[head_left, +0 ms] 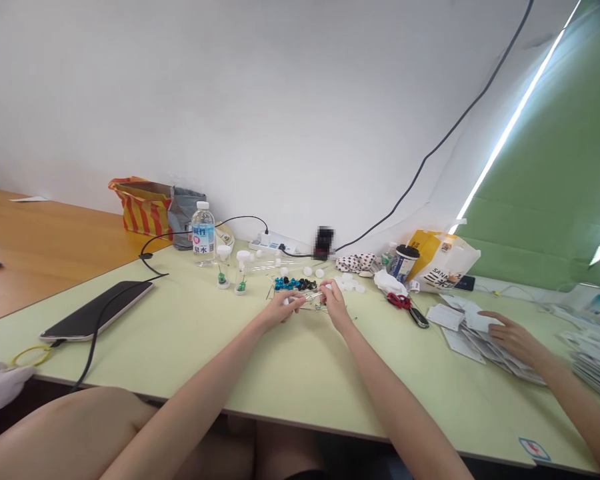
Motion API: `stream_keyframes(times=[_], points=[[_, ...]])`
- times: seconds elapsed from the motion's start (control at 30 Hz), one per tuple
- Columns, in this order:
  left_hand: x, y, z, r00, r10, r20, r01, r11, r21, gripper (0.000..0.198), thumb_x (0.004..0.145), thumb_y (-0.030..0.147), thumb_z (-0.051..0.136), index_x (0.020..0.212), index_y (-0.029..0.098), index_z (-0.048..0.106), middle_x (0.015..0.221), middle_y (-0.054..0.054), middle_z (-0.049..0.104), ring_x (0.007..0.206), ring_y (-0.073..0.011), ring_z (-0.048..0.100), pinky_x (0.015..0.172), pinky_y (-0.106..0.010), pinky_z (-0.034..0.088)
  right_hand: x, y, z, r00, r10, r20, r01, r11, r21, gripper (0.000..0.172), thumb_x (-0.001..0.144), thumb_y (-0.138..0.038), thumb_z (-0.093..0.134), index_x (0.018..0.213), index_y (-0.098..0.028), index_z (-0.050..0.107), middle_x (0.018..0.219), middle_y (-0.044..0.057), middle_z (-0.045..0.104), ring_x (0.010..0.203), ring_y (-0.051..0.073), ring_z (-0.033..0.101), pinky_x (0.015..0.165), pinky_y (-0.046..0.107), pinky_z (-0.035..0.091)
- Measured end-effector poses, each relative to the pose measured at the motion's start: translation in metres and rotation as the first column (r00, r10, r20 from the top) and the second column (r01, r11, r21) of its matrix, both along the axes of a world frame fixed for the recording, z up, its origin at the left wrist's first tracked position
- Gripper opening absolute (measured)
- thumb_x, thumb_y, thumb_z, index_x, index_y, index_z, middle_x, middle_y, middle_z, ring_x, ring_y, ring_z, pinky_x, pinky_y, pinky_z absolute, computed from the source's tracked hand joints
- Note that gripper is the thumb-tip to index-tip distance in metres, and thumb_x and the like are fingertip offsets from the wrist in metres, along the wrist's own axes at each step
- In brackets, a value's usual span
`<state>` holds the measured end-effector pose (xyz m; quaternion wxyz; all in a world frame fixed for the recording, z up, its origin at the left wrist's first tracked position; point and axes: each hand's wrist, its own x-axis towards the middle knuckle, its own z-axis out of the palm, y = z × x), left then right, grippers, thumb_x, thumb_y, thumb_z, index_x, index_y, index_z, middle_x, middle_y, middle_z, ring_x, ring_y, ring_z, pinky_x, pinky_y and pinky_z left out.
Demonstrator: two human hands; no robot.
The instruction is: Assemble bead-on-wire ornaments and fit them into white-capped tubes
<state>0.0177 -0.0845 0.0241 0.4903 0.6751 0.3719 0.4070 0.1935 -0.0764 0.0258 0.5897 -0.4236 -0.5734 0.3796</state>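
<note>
My left hand [280, 308] and my right hand [334, 305] meet at the middle of the pale green table [190, 327], pinching a thin clear plastic tube [306, 297] between them. Its exact shape is partly hidden by my fingers. Just beyond my hands lies a scatter of blue and black beads [293, 284] among thin metal pins. Several white plastic caps [347, 283] sit to the right of them. Two small clear vials with green contents [241, 280] stand farther back on the left.
A co-worker's hand [515, 339] rests on a stack of paper cards [500, 353] at right. Red-handled scissors [400, 302] lie nearby. A dark tablet [97, 310], water bottle [203, 233], power strip [270, 243], striped bag [143, 207] and white-yellow bag [443, 260] line the table.
</note>
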Motion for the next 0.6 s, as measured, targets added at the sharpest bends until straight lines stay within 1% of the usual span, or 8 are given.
stream_keyframes(times=[0.1, 0.2, 0.33, 0.4, 0.5, 0.6], points=[[0.002, -0.001, -0.001, 1.000, -0.006, 0.011, 0.006, 1.000, 0.002, 0.046, 0.071, 0.054, 0.054, 0.096, 0.016, 0.057, 0.060, 0.004, 0.049, 0.036, -0.0022, 0.028, 0.034, -0.017, 0.022, -0.001, 0.000, 0.003, 0.998, 0.011, -0.062, -0.011, 1.000, 0.001, 0.020, 0.074, -0.038, 0.048, 0.086, -0.022, 0.049, 0.055, -0.006, 0.040, 0.048, 0.010, 0.036, 0.047, 0.021, 0.031], [0.004, -0.002, -0.003, 1.000, -0.009, -0.010, 0.009, 1.000, 0.011, 0.048, 0.072, 0.056, 0.053, 0.098, 0.016, 0.057, 0.061, 0.004, 0.049, 0.036, -0.0025, 0.028, 0.035, -0.017, 0.022, 0.001, -0.001, 0.004, 1.000, 0.016, -0.022, -0.016, 1.000, 0.022, 0.026, 0.073, -0.042, 0.051, 0.088, -0.021, 0.051, 0.054, -0.006, 0.037, 0.047, 0.009, 0.034, 0.045, 0.021, 0.029], [0.005, -0.003, -0.005, 0.998, -0.005, -0.067, 0.009, 0.998, 0.057, 0.048, 0.072, 0.057, 0.051, 0.097, 0.016, 0.059, 0.059, 0.004, 0.049, 0.037, -0.0034, 0.028, 0.036, -0.018, 0.024, 0.002, -0.002, 0.006, 0.999, 0.012, 0.045, -0.013, 1.000, 0.022, 0.025, 0.073, -0.042, 0.052, 0.084, -0.020, 0.054, 0.056, -0.005, 0.038, 0.048, 0.009, 0.033, 0.045, 0.022, 0.029], [0.003, -0.004, -0.001, 0.995, 0.027, -0.098, -0.017, 0.995, 0.100, 0.047, 0.073, 0.056, 0.051, 0.097, 0.016, 0.060, 0.060, 0.003, 0.050, 0.040, -0.0046, 0.031, 0.039, -0.018, 0.026, 0.000, -0.006, 0.009, 0.998, -0.001, 0.063, -0.002, 0.998, 0.059, 0.026, 0.075, -0.042, 0.051, 0.088, -0.020, 0.054, 0.060, -0.004, 0.040, 0.050, 0.010, 0.035, 0.046, 0.022, 0.030], [-0.004, -0.005, 0.009, 0.987, 0.091, -0.133, -0.064, 0.979, 0.192, 0.044, 0.073, 0.054, 0.051, 0.096, 0.018, 0.062, 0.062, 0.002, 0.054, 0.049, -0.0081, 0.041, 0.047, -0.019, 0.033, -0.006, -0.014, 0.017, 0.997, 0.001, 0.078, -0.012, 0.989, 0.145, 0.029, 0.078, -0.043, 0.050, 0.099, -0.022, 0.053, 0.069, -0.002, 0.045, 0.052, 0.010, 0.037, 0.048, 0.022, 0.032], [-0.012, -0.003, 0.017, 0.979, 0.110, -0.172, -0.058, 0.958, 0.282, 0.040, 0.074, 0.052, 0.052, 0.094, 0.019, 0.062, 0.067, 0.001, 0.057, 0.059, -0.0115, 0.047, 0.054, -0.021, 0.036, -0.014, -0.020, 0.023, 0.996, 0.017, 0.082, -0.033, 0.980, 0.195, 0.035, 0.079, -0.044, 0.050, 0.107, -0.023, 0.051, 0.081, 0.001, 0.050, 0.057, 0.011, 0.042, 0.051, 0.023, 0.036]])
